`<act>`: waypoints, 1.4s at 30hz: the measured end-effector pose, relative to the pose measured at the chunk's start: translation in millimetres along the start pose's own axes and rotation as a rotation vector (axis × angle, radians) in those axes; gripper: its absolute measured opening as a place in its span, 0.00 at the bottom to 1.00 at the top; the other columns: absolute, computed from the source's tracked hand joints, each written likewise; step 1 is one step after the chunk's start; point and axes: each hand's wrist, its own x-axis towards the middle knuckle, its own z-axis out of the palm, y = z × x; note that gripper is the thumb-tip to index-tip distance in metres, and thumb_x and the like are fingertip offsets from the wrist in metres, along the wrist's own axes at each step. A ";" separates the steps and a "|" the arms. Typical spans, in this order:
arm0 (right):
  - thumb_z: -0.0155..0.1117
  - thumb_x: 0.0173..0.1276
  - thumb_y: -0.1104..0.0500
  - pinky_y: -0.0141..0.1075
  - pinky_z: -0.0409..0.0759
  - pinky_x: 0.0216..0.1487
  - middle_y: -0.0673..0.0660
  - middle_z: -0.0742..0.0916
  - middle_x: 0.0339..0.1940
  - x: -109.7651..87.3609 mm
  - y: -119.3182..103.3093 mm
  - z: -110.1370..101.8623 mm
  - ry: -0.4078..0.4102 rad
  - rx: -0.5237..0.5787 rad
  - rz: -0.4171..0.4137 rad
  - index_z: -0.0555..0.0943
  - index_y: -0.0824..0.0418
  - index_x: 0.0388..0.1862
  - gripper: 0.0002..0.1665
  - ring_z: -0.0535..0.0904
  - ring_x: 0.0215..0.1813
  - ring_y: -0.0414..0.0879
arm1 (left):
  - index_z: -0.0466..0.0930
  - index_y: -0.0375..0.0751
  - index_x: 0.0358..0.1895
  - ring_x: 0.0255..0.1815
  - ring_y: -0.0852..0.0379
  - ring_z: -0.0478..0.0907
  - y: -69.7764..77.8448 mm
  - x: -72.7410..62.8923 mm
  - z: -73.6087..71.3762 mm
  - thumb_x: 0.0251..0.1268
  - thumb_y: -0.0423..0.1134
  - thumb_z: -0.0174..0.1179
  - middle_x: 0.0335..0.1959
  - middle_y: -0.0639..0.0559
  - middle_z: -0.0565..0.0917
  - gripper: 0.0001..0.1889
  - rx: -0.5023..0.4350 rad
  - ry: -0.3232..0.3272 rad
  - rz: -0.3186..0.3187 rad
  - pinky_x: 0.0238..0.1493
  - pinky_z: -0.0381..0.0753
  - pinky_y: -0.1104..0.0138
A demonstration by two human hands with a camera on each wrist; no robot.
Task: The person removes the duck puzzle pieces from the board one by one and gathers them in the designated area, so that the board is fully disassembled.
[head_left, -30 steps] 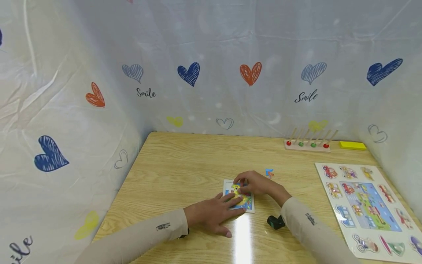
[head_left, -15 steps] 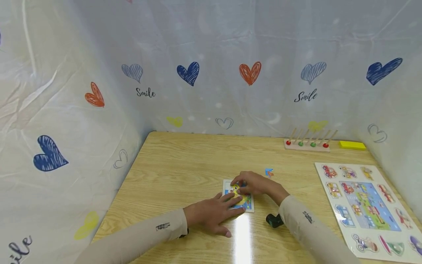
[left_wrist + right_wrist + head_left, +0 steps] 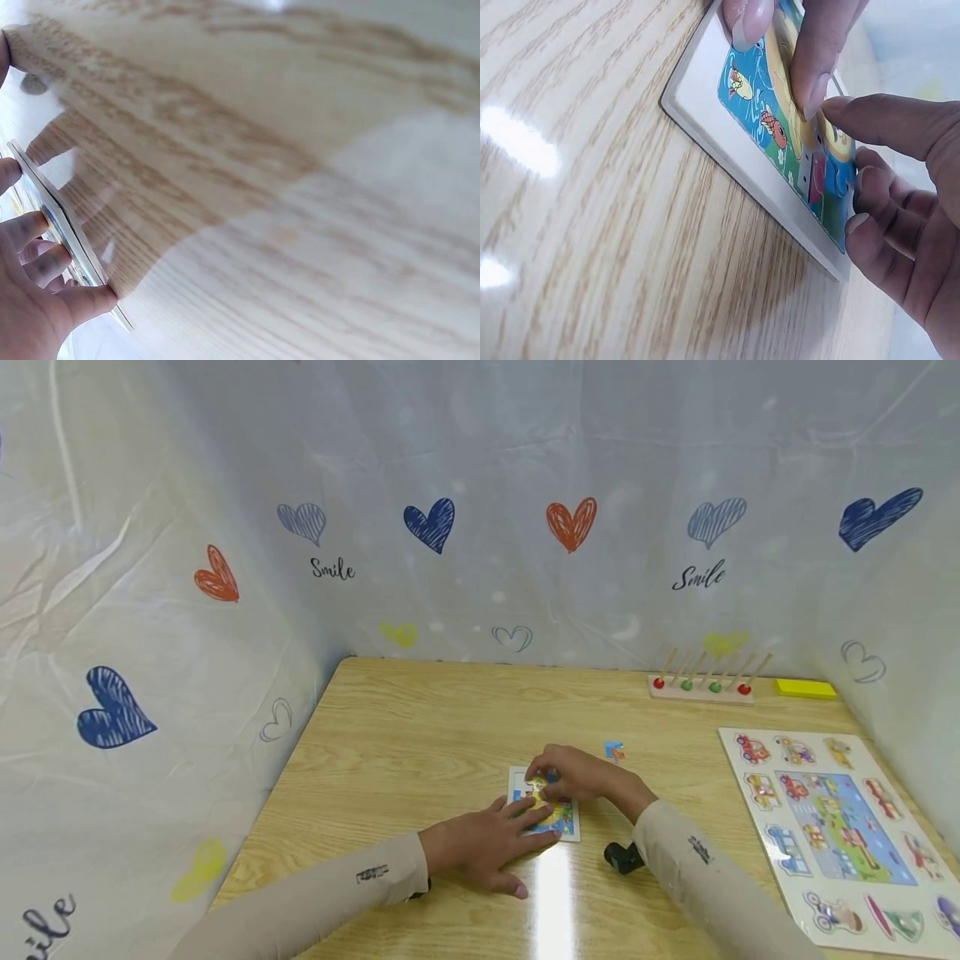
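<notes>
A small jigsaw puzzle in a white frame [image 3: 517,777] lies on the wooden table, showing a yellow animal on blue with little fish in the right wrist view. My left hand [image 3: 491,852] lies across its near left part, fingers spread and fairly straight, the fingertips on the picture. Over the far right part, my right hand [image 3: 576,774] pinches a yellow and blue puzzle piece [image 3: 843,144] between thumb and curled fingers. That piece sits right at the picture's surface, partly hidden by the fingers. In the left wrist view, the left fingers [image 3: 49,262] reach over the frame's edge.
A loose blue and orange puzzle piece [image 3: 614,751] lies beyond the right hand. At the right is a large vehicle puzzle board [image 3: 738,810]. A pegged bead stand [image 3: 700,691] and a yellow block [image 3: 805,689] stand at the back. A small black device [image 3: 622,858] is under the right wrist.
My right hand has shifted slightly left over the puzzle, still with the piece between its fingers. The left hand stays in place on the picture.
</notes>
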 end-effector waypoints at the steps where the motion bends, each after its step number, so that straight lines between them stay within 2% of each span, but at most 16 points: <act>1: 0.70 0.67 0.59 0.37 0.76 0.45 0.51 0.80 0.42 0.5 0.0 -0.1 0.002 -0.003 -0.002 0.85 0.56 0.54 0.16 0.74 0.42 0.44 | 0.38 0.58 0.83 0.84 0.41 0.40 0.0 0.1 -0.3 0.70 0.74 0.38 0.84 0.47 0.40 0.45 0.000 -0.002 -0.002 0.74 0.61 0.43; 7: 0.71 0.66 0.60 0.39 0.74 0.47 0.52 0.77 0.45 3.0 0.0 0.6 0.011 0.004 0.038 0.85 0.52 0.51 0.14 0.71 0.41 0.45 | 0.39 0.57 0.83 0.84 0.42 0.39 -0.6 -0.1 -1.1 0.70 0.73 0.39 0.84 0.47 0.41 0.45 -0.019 -0.002 0.003 0.74 0.60 0.42; 12: 0.71 0.67 0.60 0.38 0.75 0.46 0.50 0.78 0.43 3.9 1.9 1.5 0.012 0.012 0.028 0.85 0.52 0.50 0.13 0.72 0.41 0.44 | 0.38 0.57 0.83 0.84 0.42 0.39 -1.0 0.2 -0.4 0.70 0.73 0.38 0.84 0.48 0.40 0.45 -0.020 -0.003 0.003 0.75 0.60 0.43; 15: 0.69 0.69 0.59 0.37 0.76 0.45 0.50 0.79 0.42 3.8 2.1 1.2 0.017 0.014 0.005 0.84 0.54 0.51 0.12 0.74 0.42 0.44 | 0.39 0.57 0.83 0.84 0.42 0.40 -1.3 0.2 -0.7 0.70 0.73 0.39 0.84 0.48 0.40 0.45 -0.028 -0.003 0.009 0.75 0.59 0.43; 22: 0.68 0.70 0.60 0.43 0.80 0.50 0.54 0.84 0.48 5.3 2.5 0.3 0.042 0.044 0.015 0.81 0.55 0.53 0.14 0.79 0.48 0.46 | 0.40 0.56 0.83 0.84 0.40 0.41 -1.5 -0.2 -3.4 0.71 0.72 0.40 0.84 0.47 0.41 0.44 -0.028 -0.007 0.015 0.75 0.59 0.43; 30: 0.66 0.72 0.58 0.35 0.81 0.42 0.47 0.86 0.35 3.1 3.4 0.7 0.022 0.096 0.020 0.84 0.56 0.49 0.09 0.81 0.34 0.38 | 0.37 0.58 0.83 0.84 0.40 0.39 -1.0 -0.7 -3.4 0.71 0.72 0.39 0.84 0.48 0.40 0.45 -0.032 -0.023 0.011 0.75 0.59 0.42; 38: 0.64 0.73 0.57 0.35 0.80 0.42 0.49 0.86 0.40 -0.3 2.3 -3.3 0.066 0.067 0.015 0.83 0.58 0.54 0.13 0.80 0.38 0.39 | 0.38 0.57 0.83 0.84 0.40 0.40 -0.1 0.0 -3.9 0.71 0.73 0.38 0.84 0.48 0.40 0.45 -0.003 -0.025 0.005 0.74 0.62 0.43; 42: 0.64 0.74 0.55 0.33 0.78 0.39 0.48 0.84 0.38 -1.2 4.8 -4.7 0.101 0.055 0.019 0.81 0.57 0.58 0.17 0.77 0.36 0.38 | 0.39 0.56 0.83 0.84 0.39 0.40 1.5 -0.5 -6.2 0.71 0.72 0.40 0.84 0.47 0.41 0.44 -0.014 -0.026 0.003 0.74 0.61 0.43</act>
